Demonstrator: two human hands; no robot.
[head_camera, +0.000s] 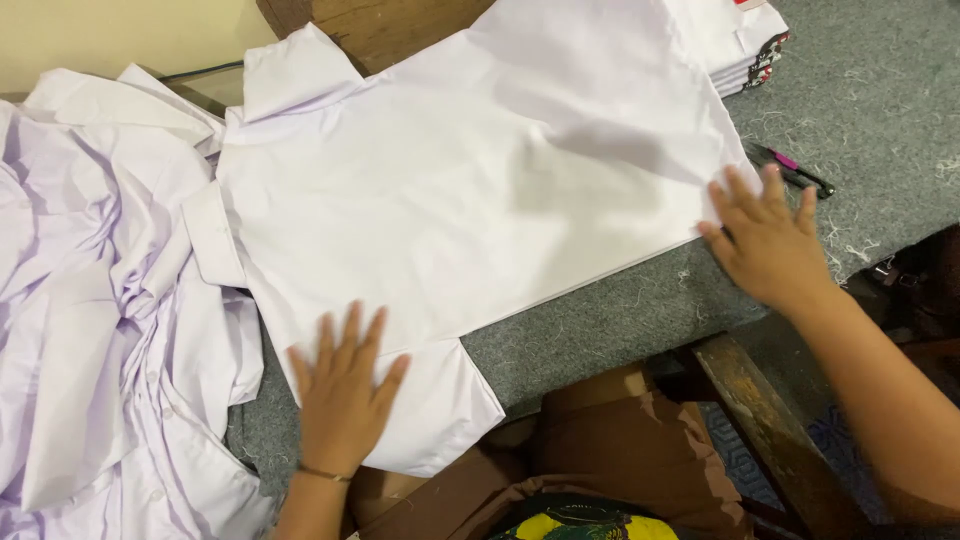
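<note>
Flat across the grey felt-covered work table (620, 320) lies a white short-sleeved cotton shirt (470, 190), spread back-up with its collar toward the upper left and its hem toward the right. Both of the person's hands rest on it. The left hand (343, 390) lies palm-down with its fingers spread apart on the near sleeve, close to the table's front edge; a thin bracelet (325, 473) circles its wrist. The right hand (765, 240) also lies open, fingers splayed, pressing on the shirt's hem at the right edge where cloth meets felt. Neither hand grips anything; each lies flat on the fabric.

Just left of the shirt, and touching its collar and far sleeve, a rumpled heap of pale lilac-white shirts (100, 300) covers that end of the table. At the upper right a neat stack of folded white garments (735, 40) sits on the felt, its edge partly under the spread shirt, as far as the view allows. Near the right hand's fingertips lies a dark pen-like tool with a pink band (795, 168), possibly a marker. Loose white threads scatter over the felt. Below the table edge show the person's brown-clothed lap (620, 440) and a worn wooden stool frame (770, 430).
</note>
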